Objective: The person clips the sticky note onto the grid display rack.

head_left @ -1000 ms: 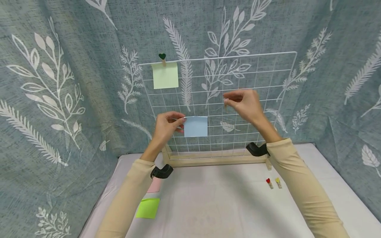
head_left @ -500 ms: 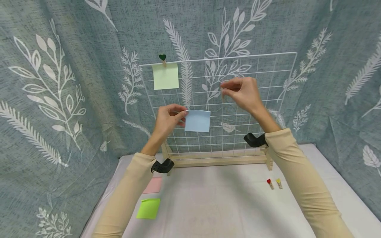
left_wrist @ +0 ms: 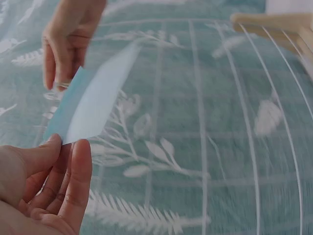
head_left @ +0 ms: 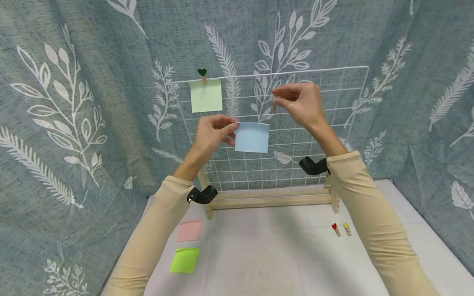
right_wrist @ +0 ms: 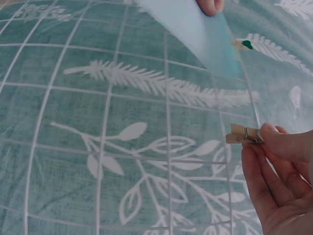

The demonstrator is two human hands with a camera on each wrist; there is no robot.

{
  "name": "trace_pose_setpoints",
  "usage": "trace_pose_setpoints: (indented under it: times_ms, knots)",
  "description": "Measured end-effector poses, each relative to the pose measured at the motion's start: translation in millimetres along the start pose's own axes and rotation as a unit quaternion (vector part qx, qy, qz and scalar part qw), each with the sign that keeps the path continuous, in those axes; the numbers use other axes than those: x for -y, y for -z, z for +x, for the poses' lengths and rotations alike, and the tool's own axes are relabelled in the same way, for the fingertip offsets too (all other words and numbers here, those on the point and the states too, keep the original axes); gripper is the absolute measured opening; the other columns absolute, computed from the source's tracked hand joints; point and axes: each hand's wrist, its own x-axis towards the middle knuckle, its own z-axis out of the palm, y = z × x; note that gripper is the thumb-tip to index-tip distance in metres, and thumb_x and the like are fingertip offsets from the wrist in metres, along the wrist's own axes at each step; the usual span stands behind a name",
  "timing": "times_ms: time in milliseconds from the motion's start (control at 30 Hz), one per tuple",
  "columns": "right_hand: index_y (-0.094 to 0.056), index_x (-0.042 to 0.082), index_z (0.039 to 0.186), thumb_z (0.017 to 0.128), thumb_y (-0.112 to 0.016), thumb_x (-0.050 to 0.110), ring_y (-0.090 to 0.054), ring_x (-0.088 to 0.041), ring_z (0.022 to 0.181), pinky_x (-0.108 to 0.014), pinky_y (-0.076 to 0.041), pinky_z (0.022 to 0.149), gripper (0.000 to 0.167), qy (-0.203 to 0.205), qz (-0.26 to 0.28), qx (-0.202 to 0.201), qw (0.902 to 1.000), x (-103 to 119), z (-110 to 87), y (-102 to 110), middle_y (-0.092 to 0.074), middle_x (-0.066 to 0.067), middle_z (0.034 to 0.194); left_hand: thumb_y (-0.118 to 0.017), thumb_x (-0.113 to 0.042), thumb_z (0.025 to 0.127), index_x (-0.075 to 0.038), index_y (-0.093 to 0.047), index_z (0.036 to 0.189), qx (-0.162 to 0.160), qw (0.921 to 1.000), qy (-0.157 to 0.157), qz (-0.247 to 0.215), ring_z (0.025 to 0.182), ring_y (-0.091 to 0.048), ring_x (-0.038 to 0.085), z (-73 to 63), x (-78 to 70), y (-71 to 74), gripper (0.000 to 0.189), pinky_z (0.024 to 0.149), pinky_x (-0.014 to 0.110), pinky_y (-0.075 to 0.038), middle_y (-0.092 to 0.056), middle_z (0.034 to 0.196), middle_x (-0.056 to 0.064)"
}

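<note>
Blue paper (head_left: 252, 139) is near the centre of the head view, its upper left corner pinched between thumb and fingers of our left hand (head_left: 208, 133). To its right, apart from it, our right hand (head_left: 304, 105) pinches a wooden clothespin (right_wrist: 242, 133) at the fingertips. We see a white wire grid (head_left: 326, 70) behind both, with a pale green note (head_left: 206, 97) clipped at its upper left.

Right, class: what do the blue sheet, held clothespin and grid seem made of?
Blue sheet: probably matte paper; thin, shineless, bent along one edge.
Clothespin: apparently bare wood, pale tan and dull; one end is hidden.
Grid: likely painted or coated metal; slim white wires.
</note>
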Motion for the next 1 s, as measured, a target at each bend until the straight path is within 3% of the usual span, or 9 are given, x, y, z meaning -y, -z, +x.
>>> trace_pose_setpoints:
  times_ms: [167, 433, 600, 800, 1000]
  knots:
    - [-0.075, -0.002, 0.102, 0.085, -0.076, 0.001, -0.066, 0.002, 0.071, -0.014, -0.057, 0.07, 0.018, -0.01, 0.02, -0.006, 0.9997, 4, 2.1, 4, -0.073, -0.017, 0.1, -0.066, -0.002, 0.093, 0.013, -0.066, 0.107, -0.008, 0.9998, -0.001, -0.02, 0.063, -0.064, 0.012, 6.2, -9.1, 0.3, 0.021, 0.059, 0.029, -0.062, -0.066, 0.081, 0.001]
    - [-0.075, -0.002, 0.102, 0.083, -0.076, -0.002, -0.064, 0.006, 0.07, -0.012, -0.056, 0.068, 0.02, -0.003, 0.031, -0.021, 0.9993, 8, 4.7, 9, -0.073, -0.018, 0.1, -0.066, -0.003, 0.093, 0.01, -0.067, 0.107, -0.012, 0.9965, 0.037, -0.074, 0.064, -0.065, 0.015, 13.9, -17.4, 6.2, 0.019, 0.062, 0.031, -0.063, -0.067, 0.085, 0.003]
    - [-0.076, -0.002, 0.102, 0.083, -0.077, -0.001, -0.065, 0.006, 0.07, -0.013, -0.057, 0.069, 0.019, 0.002, 0.032, -0.025, 0.9992, 12, 8.0, 11, -0.073, -0.017, 0.1, -0.067, -0.001, 0.091, 0.009, -0.068, 0.104, -0.032, 0.9943, 0.038, -0.095, 0.062, -0.064, 0.015, 18.2, -23.5, 11.1, 0.016, 0.059, 0.029, -0.062, -0.067, 0.081, 0.004]
    - [-0.076, -0.001, 0.101, 0.083, -0.077, -0.002, -0.07, -0.002, 0.076, -0.016, -0.058, 0.074, 0.019, 0.0, 0.048, -0.024, 0.9986, 18, 8.7, 11, -0.073, -0.017, 0.101, -0.069, -0.003, 0.091, 0.007, -0.069, 0.104, -0.054, 0.9946, 0.052, -0.072, 0.062, -0.064, 0.015, 20.3, -27.6, 15.5, 0.017, 0.059, 0.03, -0.062, -0.068, 0.082, 0.004]
    - [-0.076, -0.002, 0.099, 0.082, -0.077, -0.002, -0.068, 0.001, 0.074, -0.016, -0.058, 0.074, 0.017, 0.013, 0.05, -0.03, 0.9982, 20, 9.2, 9, -0.073, -0.017, 0.099, -0.07, -0.004, 0.09, 0.007, -0.07, 0.103, -0.075, 0.9947, 0.05, -0.049, 0.061, -0.065, 0.014, 25.3, -31.6, 18.7, 0.017, 0.057, 0.028, -0.062, -0.069, 0.084, 0.004]
